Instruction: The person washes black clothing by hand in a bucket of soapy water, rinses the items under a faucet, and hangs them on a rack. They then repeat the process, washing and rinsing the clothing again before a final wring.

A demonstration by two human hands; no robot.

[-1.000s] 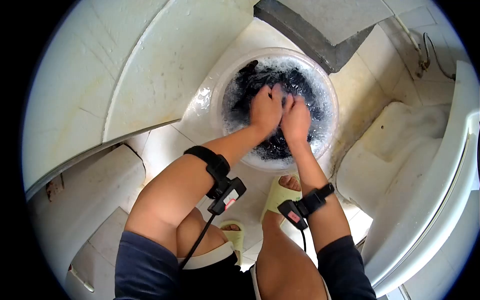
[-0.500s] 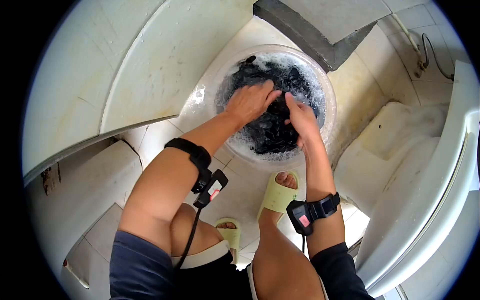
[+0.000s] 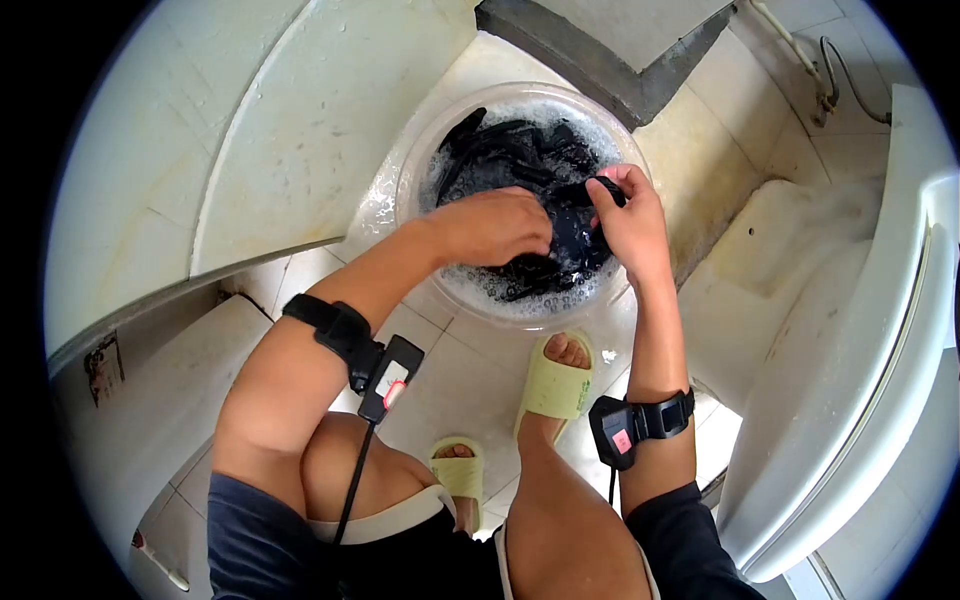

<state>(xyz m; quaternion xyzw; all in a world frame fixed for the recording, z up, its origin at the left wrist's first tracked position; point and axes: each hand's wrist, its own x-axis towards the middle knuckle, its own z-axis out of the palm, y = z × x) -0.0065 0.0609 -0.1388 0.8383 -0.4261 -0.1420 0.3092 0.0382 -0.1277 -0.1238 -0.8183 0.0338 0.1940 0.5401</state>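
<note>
Dark wet cloth (image 3: 515, 150) lies in soapy water inside a round, pale basin (image 3: 408, 190) on the floor. Over the middle of the basin, my left hand (image 3: 495, 228) has its fingers curled down on the cloth, and the fingertips are partly hidden. At the basin's right side, my right hand (image 3: 632, 215) pinches a raised fold of the same dark cloth between thumb and fingers. White suds ring the cloth along the basin's inner edge.
A pale curved panel (image 3: 330, 130) stands at the left, and a white curved fixture (image 3: 850, 400) at the right. Behind the basin is a grey-edged ledge (image 3: 570, 45). My feet, in green slippers (image 3: 556, 390), rest on the tiled floor below the basin.
My hands have moved apart, the right one outward to the basin's right side with a fold of cloth lifted. The left hand has come down lower. The view has shifted slightly.
</note>
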